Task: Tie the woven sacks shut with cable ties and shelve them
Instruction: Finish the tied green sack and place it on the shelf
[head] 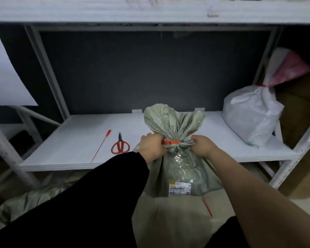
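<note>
A grey-green woven sack (179, 169) with a white shipping label hangs in front of the white shelf board (79, 140), its neck gathered and ringed by a red cable tie (171, 142). My left hand (151, 147) grips the neck on its left side at the tie's head. My right hand (201, 144) grips the bunched neck on the right. The sack's ruffled top (172, 120) stands above both hands. A white sack (252, 113), tied with a red tie, lies on the shelf at the right.
Red-handled scissors (120, 144) and a loose red cable tie (101, 144) lie on the shelf left of the sack. Another red tie (207, 207) lies on the floor below. More sacking (30, 199) is heaped at lower left. An upper shelf (150, 11) overhangs.
</note>
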